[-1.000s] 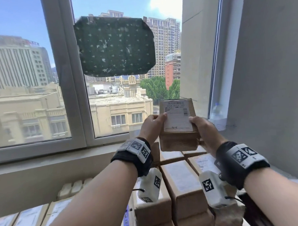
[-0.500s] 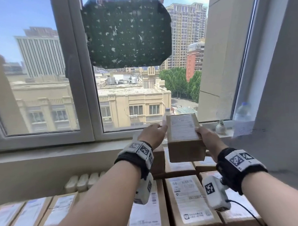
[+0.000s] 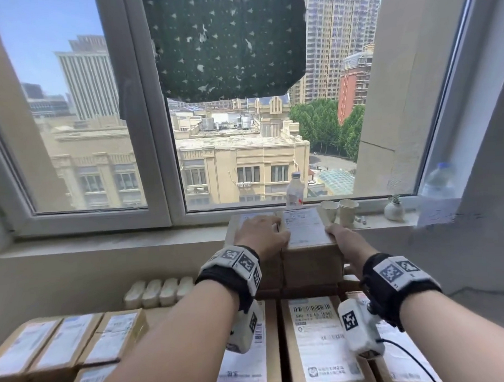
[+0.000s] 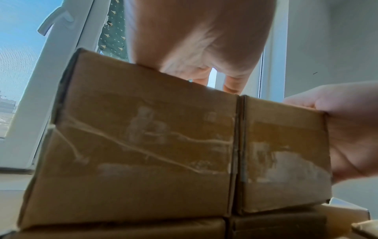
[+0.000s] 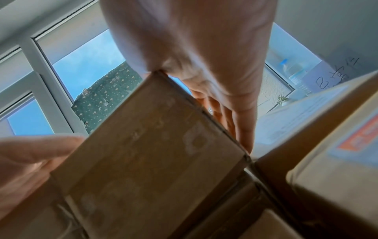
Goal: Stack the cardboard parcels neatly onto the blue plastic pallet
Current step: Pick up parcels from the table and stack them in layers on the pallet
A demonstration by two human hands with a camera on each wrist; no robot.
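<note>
Blue pallet hidden under stacked parcels (image 3: 321,341); label print (barcodes aside) too blurred to read.

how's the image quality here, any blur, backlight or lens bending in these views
Head view: sharp, daylit, the window frame bows with wide-angle distortion. Left wrist view: backlit, the left hand glows soft and the parcel face is dim. Right wrist view: the right hand and a near parcel are blurred.

Stack of labelled cardboard parcels (image 3: 318,341) serving as support: two upper parcels (image 3: 305,246) sit side by side, touching, at 12 o'clock. Windowsill (image 3: 102,240) behind carries paper cups (image 3: 340,213), bottle (image 3: 294,190), small vase (image 3: 393,209) at 1 o'clock.
</note>
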